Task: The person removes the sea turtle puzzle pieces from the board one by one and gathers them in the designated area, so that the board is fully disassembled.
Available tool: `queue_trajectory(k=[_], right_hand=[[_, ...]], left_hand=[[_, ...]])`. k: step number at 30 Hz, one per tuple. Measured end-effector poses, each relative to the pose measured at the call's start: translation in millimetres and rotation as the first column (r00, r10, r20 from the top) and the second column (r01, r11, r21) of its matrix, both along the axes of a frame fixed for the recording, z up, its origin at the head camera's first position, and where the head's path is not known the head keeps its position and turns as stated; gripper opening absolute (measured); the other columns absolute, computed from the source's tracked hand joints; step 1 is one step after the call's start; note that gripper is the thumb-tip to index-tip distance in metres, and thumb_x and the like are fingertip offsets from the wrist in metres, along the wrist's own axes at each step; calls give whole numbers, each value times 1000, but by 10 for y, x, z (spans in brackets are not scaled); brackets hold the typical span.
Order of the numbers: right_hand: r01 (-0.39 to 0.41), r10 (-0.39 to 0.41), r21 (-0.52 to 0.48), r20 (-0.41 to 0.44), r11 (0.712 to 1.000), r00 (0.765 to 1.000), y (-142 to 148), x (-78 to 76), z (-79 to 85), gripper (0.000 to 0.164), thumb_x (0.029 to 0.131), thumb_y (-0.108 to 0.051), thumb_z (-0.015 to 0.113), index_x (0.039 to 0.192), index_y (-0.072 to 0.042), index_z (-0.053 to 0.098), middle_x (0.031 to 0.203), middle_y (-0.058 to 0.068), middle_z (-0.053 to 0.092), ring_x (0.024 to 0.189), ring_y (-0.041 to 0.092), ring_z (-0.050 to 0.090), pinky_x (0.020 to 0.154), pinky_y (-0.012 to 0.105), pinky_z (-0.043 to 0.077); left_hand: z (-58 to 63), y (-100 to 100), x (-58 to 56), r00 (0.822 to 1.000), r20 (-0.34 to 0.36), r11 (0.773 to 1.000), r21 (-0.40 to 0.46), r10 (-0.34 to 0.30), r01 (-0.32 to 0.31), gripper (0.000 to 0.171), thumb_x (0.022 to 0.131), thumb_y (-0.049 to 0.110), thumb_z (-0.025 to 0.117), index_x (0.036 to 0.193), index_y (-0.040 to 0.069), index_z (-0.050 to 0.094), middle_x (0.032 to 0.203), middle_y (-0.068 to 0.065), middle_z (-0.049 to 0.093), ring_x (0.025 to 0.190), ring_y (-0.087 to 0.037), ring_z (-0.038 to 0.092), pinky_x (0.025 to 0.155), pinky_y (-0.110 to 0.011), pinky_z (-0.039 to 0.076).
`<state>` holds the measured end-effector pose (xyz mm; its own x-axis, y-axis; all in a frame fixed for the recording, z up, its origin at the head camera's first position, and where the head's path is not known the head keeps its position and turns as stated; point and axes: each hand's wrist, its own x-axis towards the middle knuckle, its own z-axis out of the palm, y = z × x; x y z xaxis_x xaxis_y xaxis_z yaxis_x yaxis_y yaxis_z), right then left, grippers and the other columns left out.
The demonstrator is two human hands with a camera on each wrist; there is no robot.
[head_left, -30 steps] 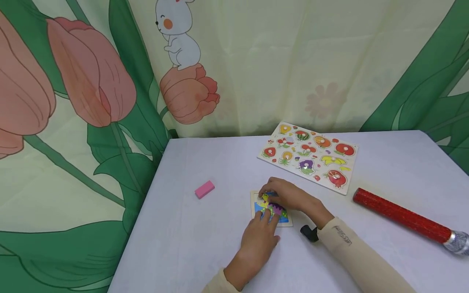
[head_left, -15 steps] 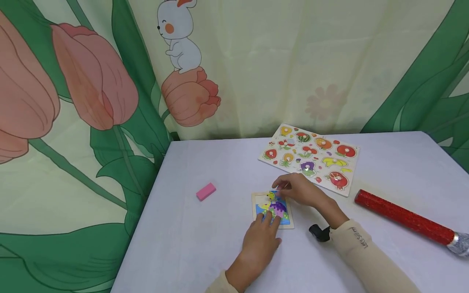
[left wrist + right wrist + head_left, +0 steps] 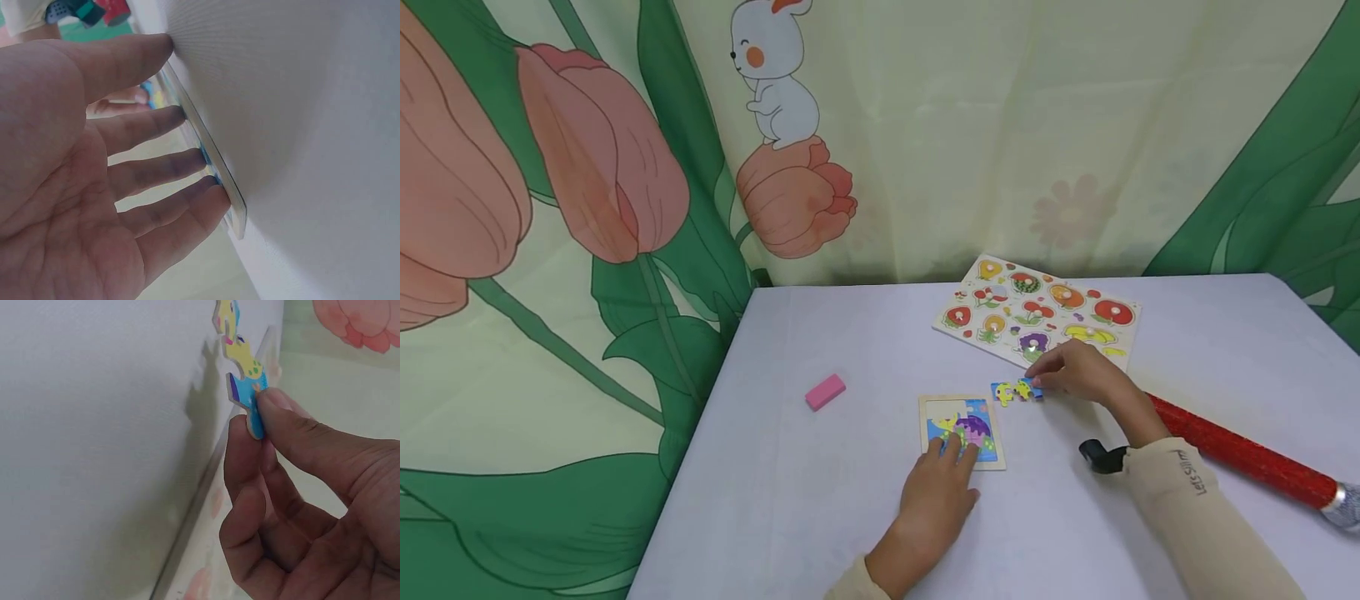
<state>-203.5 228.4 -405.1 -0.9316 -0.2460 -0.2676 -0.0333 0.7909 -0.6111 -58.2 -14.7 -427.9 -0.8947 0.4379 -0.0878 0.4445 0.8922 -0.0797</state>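
Between thumb and fingers, my right hand (image 3: 1078, 371) pinches a strip of blue-and-yellow jigsaw puzzle pieces (image 3: 244, 359). In the right wrist view the strip is raised off the white surface, casting a shadow. My left hand (image 3: 936, 500) rests its outstretched fingertips on a small wooden-framed jigsaw puzzle (image 3: 962, 408) with a purple and yellow picture. Pale backing shows at the puzzle's upper left. In the left wrist view, the left fingers (image 3: 169, 165) touch the board near its edge, and the thumb tip is beside the frame.
A fruit peg puzzle board (image 3: 992, 296) lies at the back, partly behind my right hand. To the right lies a red tube (image 3: 1247, 458) with a silver end. A pink block (image 3: 825, 392) sits on the white table (image 3: 760, 500), left of the small puzzle.
My right hand has moved right, off the framed puzzle, carrying the puzzle pieces out of it. More pale backing now shows there. My left hand has stayed on the frame.
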Motion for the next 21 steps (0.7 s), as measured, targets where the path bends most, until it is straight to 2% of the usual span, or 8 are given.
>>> queue_trajectory(k=[3,7,15,21], right_hand=[[20,-21,9,24,1000,999,17,-10,-48,15,96,-9,72,109,-5,80,108,15,75,106,34,62,81,38,54],[22,-22,27,0,999,1000,-3,2,-89,14,96,-7,72,107,-5,81,106,14,75,103,34,61,82,42,53],[75,-74,89,-9,993,997,-143,46,-88,14,95,-6,72,106,-2,80,103,15,73,104,36,61,85,46,54],[80,-74,158,-39,984,996,-210,68,-89,14,92,-6,75,105,0,79,100,17,73,98,35,63,82,46,56]], left_hand=[[1,0,-5,1000,0,1000,-15,-6,6,61,95,47,72,147,20,55,143,-2,52,123,-19,53,98,-25,51],[-2,4,-8,1000,7,1000,-20,-6,6,61,95,48,71,147,20,55,145,-2,51,124,-20,53,98,-25,50],[-18,6,1,1000,-10,1000,-17,-5,5,60,95,48,72,146,20,56,144,-2,52,124,-20,53,99,-27,51],[-20,7,1,1000,-15,1000,-18,-5,5,60,94,48,73,145,20,56,143,-2,53,125,-21,54,99,-26,50]])
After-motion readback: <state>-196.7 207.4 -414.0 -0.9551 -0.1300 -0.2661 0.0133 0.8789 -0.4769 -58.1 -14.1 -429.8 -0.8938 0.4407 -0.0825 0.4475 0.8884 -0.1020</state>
